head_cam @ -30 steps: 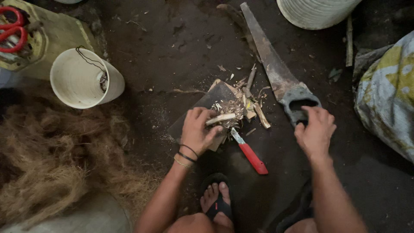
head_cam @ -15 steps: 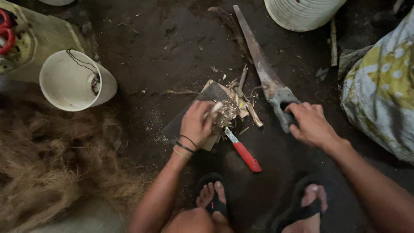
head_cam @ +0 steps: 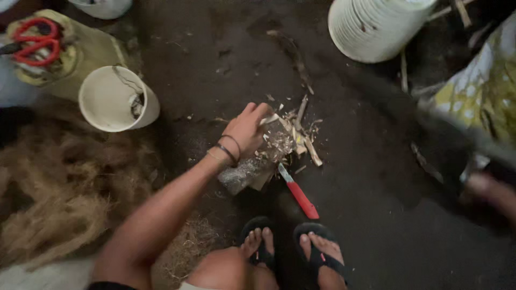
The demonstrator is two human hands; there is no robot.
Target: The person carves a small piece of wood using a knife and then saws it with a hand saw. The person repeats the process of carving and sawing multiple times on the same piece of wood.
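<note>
- Our left hand (head_cam: 248, 128) lies on a small wooden block (head_cam: 252, 169) on the dirt floor (head_cam: 215, 53), fingers bent and pressed down on a pale stick (head_cam: 270, 119) at the block's far end.
- The block lies under and just in front of that hand, with wood chips (head_cam: 301, 137) scattered to its right.
- A red-handled knife (head_cam: 298, 193) lies just beside the block, blade toward it, touched by neither hand.
- Our right hand (head_cam: 492, 190) is a blur at the right edge, well apart from the block; we cannot tell whether it is spread or closed.
- Our feet in black sandals (head_cam: 317, 252) stand near the knife handle.
- A white bucket (head_cam: 115, 99) lies tipped on its side to the left; what is inside is unclear.
- A second white bucket (head_cam: 376, 24) stands at the top.
- Red scissors (head_cam: 32, 40) rest on a pale container (head_cam: 91, 53) at the far left.
- Brown fibre (head_cam: 64, 182) is heaped on the left.
</note>
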